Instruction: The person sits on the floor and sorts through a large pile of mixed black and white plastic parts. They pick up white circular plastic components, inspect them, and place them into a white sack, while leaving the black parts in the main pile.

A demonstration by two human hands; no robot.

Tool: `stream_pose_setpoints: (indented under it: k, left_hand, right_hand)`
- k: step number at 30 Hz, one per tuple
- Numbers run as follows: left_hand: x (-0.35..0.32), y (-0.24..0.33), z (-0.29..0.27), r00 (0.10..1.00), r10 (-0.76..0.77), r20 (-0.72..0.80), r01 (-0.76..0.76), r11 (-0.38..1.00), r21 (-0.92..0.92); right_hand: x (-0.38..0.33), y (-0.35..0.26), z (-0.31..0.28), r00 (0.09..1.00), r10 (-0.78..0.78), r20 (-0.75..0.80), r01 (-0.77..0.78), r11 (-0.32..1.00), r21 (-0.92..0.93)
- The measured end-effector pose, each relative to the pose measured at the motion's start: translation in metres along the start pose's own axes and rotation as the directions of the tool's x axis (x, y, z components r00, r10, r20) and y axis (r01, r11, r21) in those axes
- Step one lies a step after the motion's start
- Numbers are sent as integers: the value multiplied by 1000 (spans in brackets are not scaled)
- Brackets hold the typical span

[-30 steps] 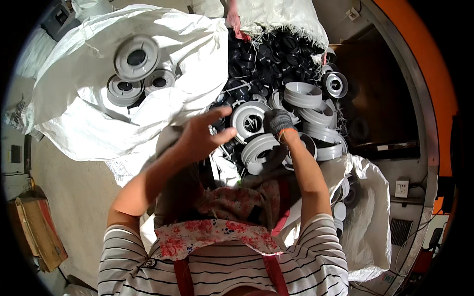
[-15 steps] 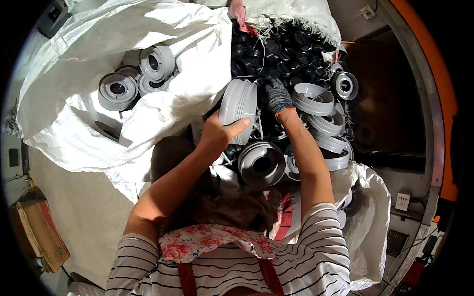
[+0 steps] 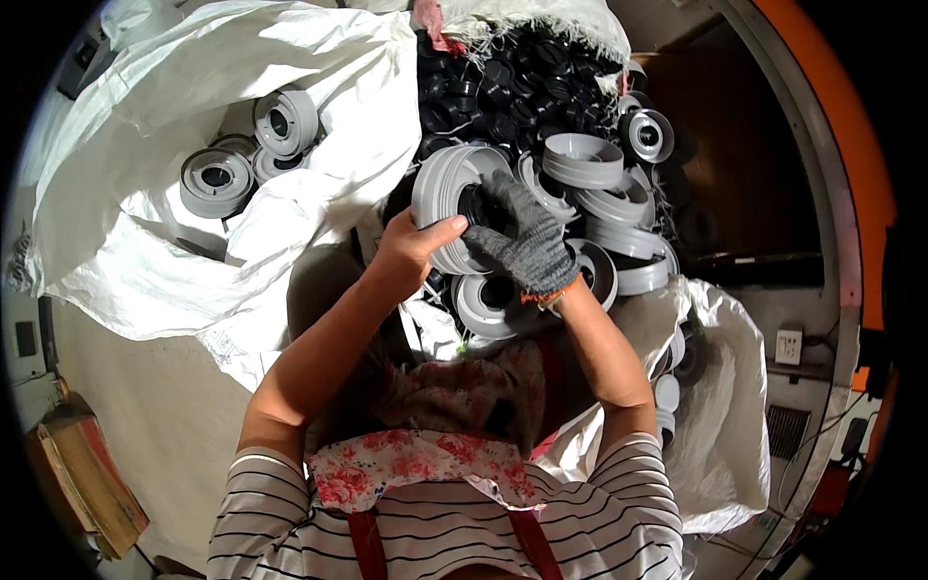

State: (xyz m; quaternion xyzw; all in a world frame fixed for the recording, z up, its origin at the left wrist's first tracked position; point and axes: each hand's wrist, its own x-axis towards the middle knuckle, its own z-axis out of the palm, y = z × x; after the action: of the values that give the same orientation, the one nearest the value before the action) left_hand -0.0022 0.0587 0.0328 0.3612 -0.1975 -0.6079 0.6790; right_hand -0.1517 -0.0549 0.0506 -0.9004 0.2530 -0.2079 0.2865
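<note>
I've got left hand point(image 3: 404, 255) gripping a gray ring point(image 3: 437, 198) by its outer wall near the stacked rings point(image 3: 584, 166), likely so its opening is free for gloved right hand point(image 3: 530, 237) pinching a black cap point(image 3: 471, 204) there.

Brown cardboard point(image 3: 94, 483) at left, white wall socket point(image 3: 788, 346), dark grille point(image 3: 786, 431) below

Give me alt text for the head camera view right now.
A bare left hand holds a grey ring on its side while the gloved right hand grips a black part at its opening. Loose black pieces lie beyond, stacked grey parts to the right, and an open white sack at left contains similar grey pieces.
</note>
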Motion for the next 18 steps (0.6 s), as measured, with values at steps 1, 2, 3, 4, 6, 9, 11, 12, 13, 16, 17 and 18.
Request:
stream_pose_setpoints:
  k: [1,2,3,4,6,9,11,12,13,16,17,18]
  left_hand:
    - [-6,1,-1,1000,-14,-1,14,994,107]
    - [-11,0,0,1000,-26,-3,27,977,213]
    - [-15,-4,0,998,-69,-14,70,992,105]
    - [-19,-7,-2,997,-82,-14,83,988,128]
    - [-27,-9,-7,994,-109,-13,109,979,171]
    - [-37,-2,-8,984,-172,36,159,958,241]
    - [-46,9,1,976,-211,53,187,939,290]
    - [-49,7,-1,973,-224,48,200,934,294]
    - [-52,2,-7,971,-235,42,212,930,299]
    - [-67,11,17,979,-206,3,188,899,396]
    - [-72,10,22,991,-132,5,116,888,446]
    - [-76,5,26,998,-64,11,51,871,488]
  right_hand:
    - [-1,-6,-5,993,111,49,-116,989,95]
    - [-2,-10,-11,998,-7,58,10,999,-46]
    - [-5,-15,-13,993,27,118,-14,994,-108]
    - [-8,-20,-14,982,64,178,-33,985,-171]
    - [-17,-31,-18,982,-31,187,68,979,-192]
    - [-31,-35,-22,954,-213,212,258,943,-211]
    - [-40,-30,-20,885,-358,298,434,866,-249]
    - [-41,-32,-18,899,-353,259,412,882,-229]
    - [-43,-35,-16,911,-347,221,392,896,-207]
    - [-57,-39,-8,989,-100,105,112,987,-117]
    - [-57,-35,-5,997,-29,75,31,999,-26]
    - [-56,-38,-3,997,52,61,-56,996,64]
